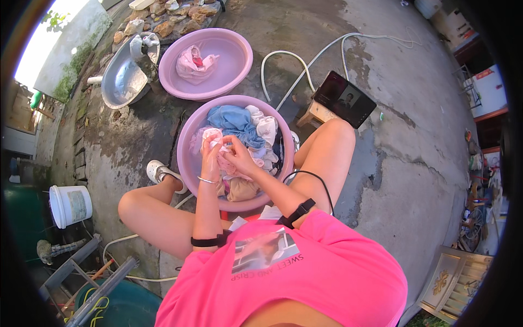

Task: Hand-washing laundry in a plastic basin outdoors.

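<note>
A pink plastic basin (184,163) stands between my legs, full of wet clothes in water. Above its left half, my left hand (211,157) grips one end of a pale pink cloth (226,164). My right hand (240,156) holds the same cloth close beside, its fingertips near the left ones. Blue fabric (233,118) lies at the basin's far side, white patterned cloth (266,127) to its right, and a beige garment (242,189) at the near edge. Behind stands a second pink basin (245,53) with a pink and white bundle (197,65) in water.
A metal basin (107,88) stands back left, near piled stones (163,28). A tablet (345,99) leans on a small wooden stool (316,113) by my right knee. A pale hose (304,73) crosses the concrete. At left are a white bucket (61,206) and a metal ladder (86,278).
</note>
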`<control>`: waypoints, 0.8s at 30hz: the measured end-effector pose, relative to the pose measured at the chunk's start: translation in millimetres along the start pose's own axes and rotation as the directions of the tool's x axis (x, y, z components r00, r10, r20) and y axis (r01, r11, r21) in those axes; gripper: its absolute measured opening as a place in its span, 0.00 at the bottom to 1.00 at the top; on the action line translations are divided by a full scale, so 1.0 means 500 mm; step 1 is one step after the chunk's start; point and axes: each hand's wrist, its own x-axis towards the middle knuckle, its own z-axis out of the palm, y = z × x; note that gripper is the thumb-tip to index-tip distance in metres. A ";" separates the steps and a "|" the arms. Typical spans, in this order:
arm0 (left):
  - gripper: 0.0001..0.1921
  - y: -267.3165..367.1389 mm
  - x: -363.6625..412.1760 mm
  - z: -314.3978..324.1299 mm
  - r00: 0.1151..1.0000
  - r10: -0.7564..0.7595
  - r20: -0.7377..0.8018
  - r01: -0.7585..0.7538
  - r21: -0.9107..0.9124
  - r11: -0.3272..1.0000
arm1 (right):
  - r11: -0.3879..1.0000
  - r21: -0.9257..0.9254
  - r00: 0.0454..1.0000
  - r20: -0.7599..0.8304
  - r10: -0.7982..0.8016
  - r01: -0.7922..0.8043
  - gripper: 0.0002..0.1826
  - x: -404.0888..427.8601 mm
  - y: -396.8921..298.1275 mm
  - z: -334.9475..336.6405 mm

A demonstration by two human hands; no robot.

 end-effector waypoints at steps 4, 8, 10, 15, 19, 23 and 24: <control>0.29 -0.026 -0.001 -0.009 0.998 0.063 0.030 -0.069 0.264 0.962 | 0.850 -0.449 0.961 0.092 -0.260 0.273 0.27 -0.016 0.022 -0.004; 0.21 -0.023 0.008 -0.029 0.918 -0.367 -0.153 0.312 -0.295 0.903 | 0.981 -0.130 0.989 0.007 0.145 -0.143 0.18 -0.010 0.030 0.000; 0.19 -0.062 0.031 -0.103 0.811 -0.554 0.189 0.566 -0.496 0.658 | 0.951 -0.307 0.999 0.049 -0.014 0.029 0.14 -0.030 -0.039 0.024; 0.17 -0.088 -0.012 -0.088 0.983 -0.181 -0.042 0.150 -0.400 0.904 | 0.769 -0.349 0.820 0.433 -0.375 0.536 0.07 -0.061 -0.101 0.066; 0.14 -0.095 0.015 -0.103 0.947 -0.318 0.044 0.301 -0.460 0.835 | 0.688 -0.469 0.829 0.382 -0.408 0.554 0.09 -0.049 -0.059 0.056; 0.11 -0.106 0.031 -0.081 0.906 -0.413 0.094 0.411 -0.431 0.803 | 0.705 -0.660 0.946 0.025 -0.324 0.259 0.11 0.008 0.032 -0.029; 0.10 -0.111 0.028 -0.066 0.904 -0.421 0.076 0.418 -0.371 0.830 | 0.702 -0.698 0.972 -0.034 -0.233 0.144 0.11 0.004 0.036 -0.032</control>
